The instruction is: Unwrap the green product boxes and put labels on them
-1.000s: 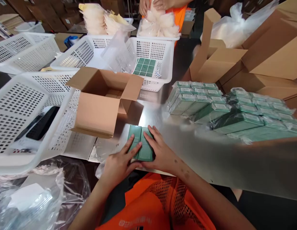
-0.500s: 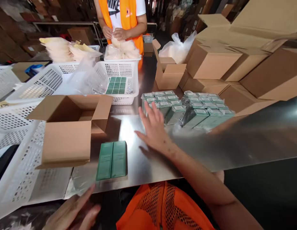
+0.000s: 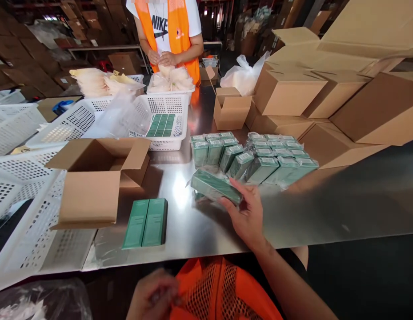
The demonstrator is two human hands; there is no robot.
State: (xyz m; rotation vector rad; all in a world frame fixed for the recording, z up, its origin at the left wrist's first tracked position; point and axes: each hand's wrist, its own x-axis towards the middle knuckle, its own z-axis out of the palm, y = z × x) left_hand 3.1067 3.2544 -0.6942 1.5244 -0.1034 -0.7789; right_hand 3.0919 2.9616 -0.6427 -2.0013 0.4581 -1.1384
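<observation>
Over the steel table [image 3: 326, 209], right hand [image 3: 248, 215] grips wrapped green boxes [image 3: 214, 186]; left hand [image 3: 154, 295] blurred, grip unclear.

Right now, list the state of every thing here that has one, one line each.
right hand: closed on a wrapped pack of green boxes, lifted off the steel table.
left hand: low by the vest, blurred; grip unclear.
pair of green boxes: flat, side by side, untouched.
near cardboard box: flaps open.
small cardboard box: open.
stack of green boxes: standing, partly wrapped.
</observation>
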